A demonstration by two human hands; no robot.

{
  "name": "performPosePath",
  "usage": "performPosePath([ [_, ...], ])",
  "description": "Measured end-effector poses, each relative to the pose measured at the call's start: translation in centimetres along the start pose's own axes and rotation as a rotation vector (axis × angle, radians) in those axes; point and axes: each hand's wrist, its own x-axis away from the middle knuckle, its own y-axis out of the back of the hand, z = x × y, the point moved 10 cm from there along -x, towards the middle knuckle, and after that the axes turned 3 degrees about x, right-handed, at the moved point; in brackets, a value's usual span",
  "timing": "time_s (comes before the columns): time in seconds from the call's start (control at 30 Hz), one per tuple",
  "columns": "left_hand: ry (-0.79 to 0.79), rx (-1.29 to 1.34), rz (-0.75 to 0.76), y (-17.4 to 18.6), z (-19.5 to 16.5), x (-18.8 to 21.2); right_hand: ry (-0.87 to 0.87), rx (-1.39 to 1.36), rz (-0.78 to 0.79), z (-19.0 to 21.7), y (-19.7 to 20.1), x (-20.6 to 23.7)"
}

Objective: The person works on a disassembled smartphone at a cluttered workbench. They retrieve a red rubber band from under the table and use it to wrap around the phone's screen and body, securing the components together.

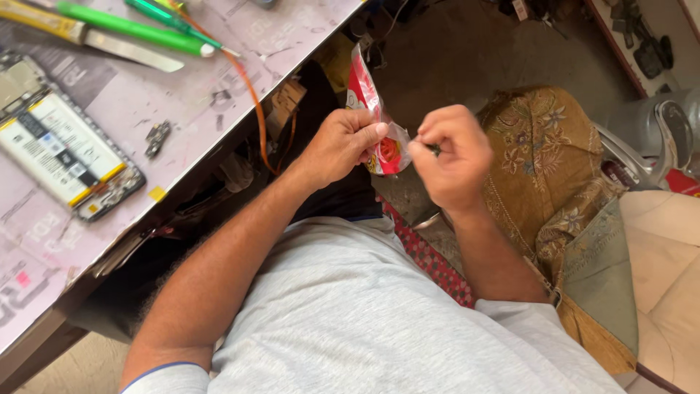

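Red-and-white sachet (pixel 373 120) pinched between both hands (pixel 399 152)

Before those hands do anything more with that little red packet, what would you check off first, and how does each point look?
1. Left hand has a firm hold on the red packet: ok, fingers closed on it.
2. Right hand grips what it pinches: ok for the grip, but the small dark item is too small to identify.
3. Packet already open: cannot tell.
4. Packet clear of the worktable: ok, held beside its edge, over the lap.
5. Opened phone out of the way: ok, lying on the table, apart from both hands.
6. Green-handled tool within the hands: not ok, lies untouched on the table.
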Motion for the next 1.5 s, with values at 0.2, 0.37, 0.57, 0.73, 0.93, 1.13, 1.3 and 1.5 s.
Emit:
performPosePath([
  [0.2,-0.02,0.094,0.009,-0.3,2.0,-1.0,-0.26,-0.144,0.121,-4.2,-2.0,0.7],
  [0.37,-0.216,-0.338,-0.082,-0.5,2.6,-1.8,0.041,0.495,0.615,-5.6,-4.6,1.6],
  [0.57,0.043,-0.7,-0.28,0.9,6.4,-3.0,0.124,0.838,0.931,-10.3,-6.6,3.3],
  [0.73,0.153,-0.73,-0.255,1.4,8.1,-2.8,0.419,1.169,1.068,-11.8,-8.2,6.9],
  [0.93,0.11,-0.779,-0.2,1.4,9.8,-2.8,0.033,1.061,1.358,-19.7,-10.0,11.8],
  [1.13,0.133,-0.916,-0.263,3.0,8.9,-3.3,-0.037,1.134,1.342,-23.8,-11.6,12.2],
  [1.3,0.261,-1.06,-0.211,2.6,8.9,-3.4,-0.16,0.995,0.885,-22.2,-10.9,9.7],
  [1.5,0.277,-1.142,-0.165,2.6,8.6,-3.5,-0.279,0.917,0.78,-22.1,-11.8,8.2],
])
